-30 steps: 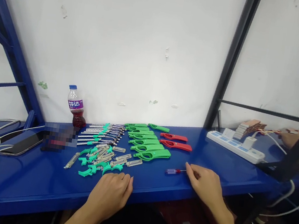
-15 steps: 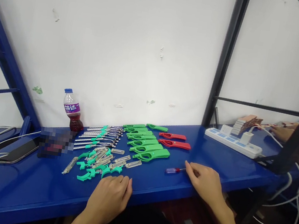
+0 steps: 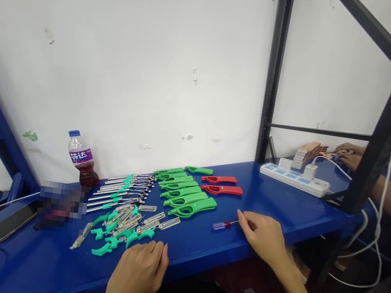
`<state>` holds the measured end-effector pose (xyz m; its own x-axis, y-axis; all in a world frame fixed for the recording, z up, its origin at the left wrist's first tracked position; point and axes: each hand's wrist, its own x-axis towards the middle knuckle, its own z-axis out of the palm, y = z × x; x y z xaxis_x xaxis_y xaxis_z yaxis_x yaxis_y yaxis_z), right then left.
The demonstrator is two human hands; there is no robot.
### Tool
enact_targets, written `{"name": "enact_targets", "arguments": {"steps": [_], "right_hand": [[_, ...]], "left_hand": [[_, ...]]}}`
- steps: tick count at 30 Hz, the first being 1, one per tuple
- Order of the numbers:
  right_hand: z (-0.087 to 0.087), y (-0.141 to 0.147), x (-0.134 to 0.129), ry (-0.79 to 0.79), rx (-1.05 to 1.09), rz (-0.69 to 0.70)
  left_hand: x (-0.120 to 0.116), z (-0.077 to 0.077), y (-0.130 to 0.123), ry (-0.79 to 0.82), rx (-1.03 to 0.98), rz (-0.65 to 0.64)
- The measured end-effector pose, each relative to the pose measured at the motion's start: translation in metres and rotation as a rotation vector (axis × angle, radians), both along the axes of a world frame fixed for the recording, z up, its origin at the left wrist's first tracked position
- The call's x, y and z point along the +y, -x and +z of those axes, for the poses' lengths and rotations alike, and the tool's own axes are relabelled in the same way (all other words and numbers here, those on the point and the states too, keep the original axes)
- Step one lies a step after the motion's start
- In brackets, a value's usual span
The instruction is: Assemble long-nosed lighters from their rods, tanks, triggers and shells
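My left hand (image 3: 140,268) rests at the table's front edge, fingers curled into a loose fist; nothing shows in it. Just beyond lie teal plastic clips (image 3: 102,249) mixed with clear lighter fuel tanks (image 3: 169,223). My right hand (image 3: 261,237) is closed, thumb and forefinger at the shaft end of a screwdriver (image 3: 221,225), whose purple clear handle points left on the table. Green lighter shells (image 3: 196,206) lie in an overlapping row, with two red lighter shells (image 3: 222,189) to their right. Metal lighter rods (image 3: 103,196) with wires and teal pieces lie left of the green shells.
A bottle of dark drink (image 3: 83,159) stands against the wall. A phone (image 3: 3,228) and white cables lie at the left. At the back right are a power strip (image 3: 295,180) and a black frame post (image 3: 384,111); beyond it, another person's hands (image 3: 351,157) handle small pieces.
The view has turned to the right, so the table things sit further left and more of the other person's arms shows. Both my hands stay where they were on the table.
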<state>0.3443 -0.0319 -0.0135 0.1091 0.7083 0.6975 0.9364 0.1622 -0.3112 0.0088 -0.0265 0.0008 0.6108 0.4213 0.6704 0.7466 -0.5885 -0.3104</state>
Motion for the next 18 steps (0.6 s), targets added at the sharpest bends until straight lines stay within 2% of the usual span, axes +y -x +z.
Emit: {"name": "enact_targets", "arguments": {"steps": [9, 18], "right_hand": [[-0.001, 0.001, 0.000, -0.034, 0.002, -0.001], [-0.003, 0.002, 0.000, -0.063, 0.006, -0.001]], "left_hand": [[0.001, -0.002, 0.001, -0.017, -0.007, -0.022], [0.008, -0.014, 0.009, -0.015, 0.045, -0.028]]}}
